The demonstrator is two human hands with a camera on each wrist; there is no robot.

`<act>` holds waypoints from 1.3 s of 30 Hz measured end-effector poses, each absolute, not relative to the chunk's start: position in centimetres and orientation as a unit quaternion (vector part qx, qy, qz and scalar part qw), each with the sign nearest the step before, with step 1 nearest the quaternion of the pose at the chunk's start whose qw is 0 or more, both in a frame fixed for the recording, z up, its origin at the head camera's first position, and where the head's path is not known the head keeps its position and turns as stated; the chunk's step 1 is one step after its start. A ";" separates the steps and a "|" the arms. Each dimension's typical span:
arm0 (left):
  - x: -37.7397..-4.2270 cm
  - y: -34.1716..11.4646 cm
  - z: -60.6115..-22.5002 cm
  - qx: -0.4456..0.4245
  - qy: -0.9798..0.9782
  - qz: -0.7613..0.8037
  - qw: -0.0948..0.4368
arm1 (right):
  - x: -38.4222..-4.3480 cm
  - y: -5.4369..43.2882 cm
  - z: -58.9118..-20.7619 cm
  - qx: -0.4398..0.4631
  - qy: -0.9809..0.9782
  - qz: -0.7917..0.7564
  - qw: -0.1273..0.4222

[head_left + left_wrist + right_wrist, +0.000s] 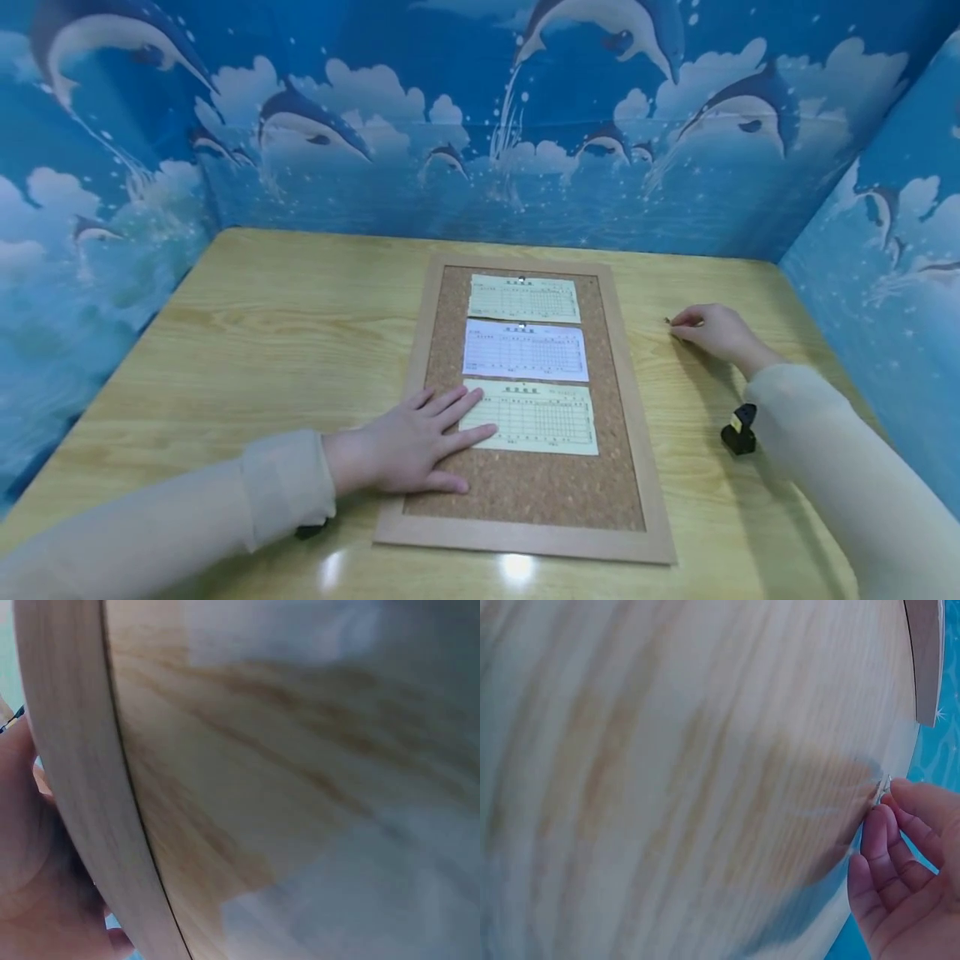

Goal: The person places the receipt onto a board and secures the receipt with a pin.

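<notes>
A cork board (525,504) in a light wooden frame lies on the table, with three printed paper slips in a column: a greenish top slip (525,300), a white middle slip (525,352) and a greenish bottom slip (536,421). Small dark pins show at the upper edges of the top two. My left hand (416,442) lies with fingers spread over the board's left side, its fingertips touching the bottom slip's left edge. To the right of the board, my right hand (708,329) pinches a tiny metallic pin (888,782) between thumb and finger, just over the tabletop.
The wood-grain table (300,333) extends around the board. A dolphin-print cloth (480,200) walls off the back and both sides. A small black device (738,432) is at the right wrist, below the sleeve.
</notes>
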State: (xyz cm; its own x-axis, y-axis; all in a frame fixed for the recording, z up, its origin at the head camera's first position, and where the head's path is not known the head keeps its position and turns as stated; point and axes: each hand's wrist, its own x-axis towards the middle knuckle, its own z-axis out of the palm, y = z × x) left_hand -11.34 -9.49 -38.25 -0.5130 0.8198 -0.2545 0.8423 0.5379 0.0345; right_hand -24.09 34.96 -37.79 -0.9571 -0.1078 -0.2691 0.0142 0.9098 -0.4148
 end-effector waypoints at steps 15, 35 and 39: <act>-11.1 -9.2 -38.0 0.475 0.868 -0.048 0.134 | -25.3 35.6 -38.3 -0.069 0.958 -0.233 0.155; -11.4 -9.3 -37.8 0.477 0.867 -0.054 0.134 | -25.5 35.7 -38.6 -0.052 0.956 -0.247 0.146; -11.3 -9.4 -37.9 0.473 0.869 -0.051 0.136 | -25.6 35.6 -38.8 -0.042 0.955 -0.253 0.149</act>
State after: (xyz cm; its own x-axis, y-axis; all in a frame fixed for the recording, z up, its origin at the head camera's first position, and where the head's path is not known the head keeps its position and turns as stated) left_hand -11.26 -9.37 -37.91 -0.5164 0.8078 -0.2842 0.8353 0.5483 0.0406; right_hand -25.61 35.60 -38.82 -0.9520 -0.1552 -0.2637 -0.0045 0.8688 -0.4951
